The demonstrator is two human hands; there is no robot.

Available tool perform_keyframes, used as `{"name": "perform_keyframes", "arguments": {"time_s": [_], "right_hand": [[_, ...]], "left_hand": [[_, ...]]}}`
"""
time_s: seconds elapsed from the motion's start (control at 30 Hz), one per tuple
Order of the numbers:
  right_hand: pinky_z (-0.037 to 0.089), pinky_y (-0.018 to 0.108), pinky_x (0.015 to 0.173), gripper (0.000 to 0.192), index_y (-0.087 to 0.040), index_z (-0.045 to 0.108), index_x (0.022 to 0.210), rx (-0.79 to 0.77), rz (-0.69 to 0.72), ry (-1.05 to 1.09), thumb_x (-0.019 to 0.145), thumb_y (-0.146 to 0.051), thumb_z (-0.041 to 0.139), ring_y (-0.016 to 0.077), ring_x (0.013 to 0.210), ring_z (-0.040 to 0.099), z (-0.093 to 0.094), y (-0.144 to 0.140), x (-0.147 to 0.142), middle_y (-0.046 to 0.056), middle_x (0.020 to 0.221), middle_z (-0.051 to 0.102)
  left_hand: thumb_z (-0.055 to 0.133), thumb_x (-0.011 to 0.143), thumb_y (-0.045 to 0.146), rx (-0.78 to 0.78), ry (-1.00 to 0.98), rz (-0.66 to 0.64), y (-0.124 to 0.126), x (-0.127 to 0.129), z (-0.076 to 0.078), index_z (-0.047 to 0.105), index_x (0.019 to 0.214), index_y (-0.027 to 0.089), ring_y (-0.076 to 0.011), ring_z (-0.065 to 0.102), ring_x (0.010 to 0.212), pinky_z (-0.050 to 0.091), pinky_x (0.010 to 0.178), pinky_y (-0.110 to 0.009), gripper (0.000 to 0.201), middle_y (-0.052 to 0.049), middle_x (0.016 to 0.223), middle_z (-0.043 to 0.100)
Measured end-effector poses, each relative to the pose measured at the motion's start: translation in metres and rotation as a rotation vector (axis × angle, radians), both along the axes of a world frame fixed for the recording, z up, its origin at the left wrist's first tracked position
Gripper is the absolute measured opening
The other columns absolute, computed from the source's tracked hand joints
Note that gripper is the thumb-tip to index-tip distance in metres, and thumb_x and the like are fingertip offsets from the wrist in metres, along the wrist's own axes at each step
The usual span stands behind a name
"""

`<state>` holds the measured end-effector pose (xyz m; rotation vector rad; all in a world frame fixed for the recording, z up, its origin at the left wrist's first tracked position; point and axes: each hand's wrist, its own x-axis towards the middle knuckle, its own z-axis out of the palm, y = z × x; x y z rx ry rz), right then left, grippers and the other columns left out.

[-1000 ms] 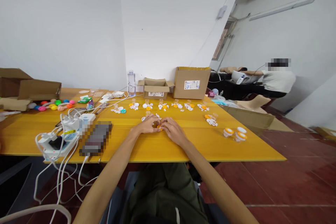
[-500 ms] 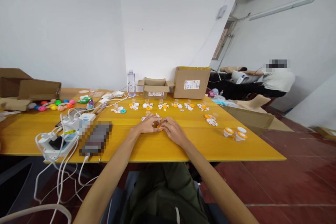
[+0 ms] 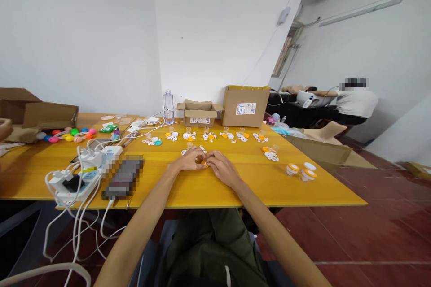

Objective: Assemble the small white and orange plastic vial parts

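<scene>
Over the middle of the table (image 3: pixel 161 188), my left hand (image 3: pixel 189 160) pinches a small orange round plastic part (image 3: pixel 204 164). Its thumb and forefinger curl around it. My right hand (image 3: pixel 221 168) meets it from the other side, fingers closed on the same part; the fingertips cover much of it. Just beyond my hands lie small white pieces (image 3: pixel 203 148) and an orange disc (image 3: pixel 190 145). Farther back, clusters of white and orange discs (image 3: pixel 210 136) sit beside small clear cups, one cluster with a teal disc (image 3: pixel 158 142).
Capped clear cups (image 3: pixel 292 168) stand at the right. A power strip (image 3: pixel 89 181) with tangled cables and a phone (image 3: pixel 123 178) lie left. Behind are an open carton (image 3: pixel 200 114), a larger box (image 3: pixel 245 106) and a bottle (image 3: pixel 168 106). Another person's hand (image 3: pixel 4 129) shows at the left edge.
My hands stay nearly in the same place on the orange part. Another person's hand has come into view at the left edge.
</scene>
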<state>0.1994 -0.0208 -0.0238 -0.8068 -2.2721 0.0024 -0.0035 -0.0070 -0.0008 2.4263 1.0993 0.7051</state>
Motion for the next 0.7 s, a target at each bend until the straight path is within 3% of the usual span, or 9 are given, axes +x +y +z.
{"name": "perform_keyframes", "arguments": {"time_s": [0.27, 0.7], "right_hand": [[0.052, 0.037, 0.083, 0.017, -0.025, 0.064, 0.088, -0.007, -0.001, 0.027, 0.095, -0.018, 0.05, 0.0221, 0.093, 0.06, 0.0002, 0.0002, 0.0001, 0.007, 0.101, 0.064], [0.053, 0.037, 0.081, 0.02, -0.025, 0.062, 0.085, 0.01, -0.021, 0.062, 0.094, -0.013, 0.048, 0.0219, 0.09, 0.061, 0.0017, -0.001, 0.0015, 0.007, 0.097, 0.064]], "left_hand": [[0.067, 0.081, 0.047, 0.018, 0.022, 0.008, 0.0008, 0.0005, -0.0011, 0.066, 0.087, 0.024, -0.0243, 0.055, 0.107, 0.043, 0.097, -0.036, 0.023, -0.003, 0.095, 0.067], [0.068, 0.08, 0.038, 0.004, 0.02, 0.014, -0.0017, 0.0016, 0.0018, 0.066, 0.085, 0.024, -0.0247, 0.056, 0.105, 0.043, 0.097, -0.038, 0.015, -0.003, 0.093, 0.067]]}}
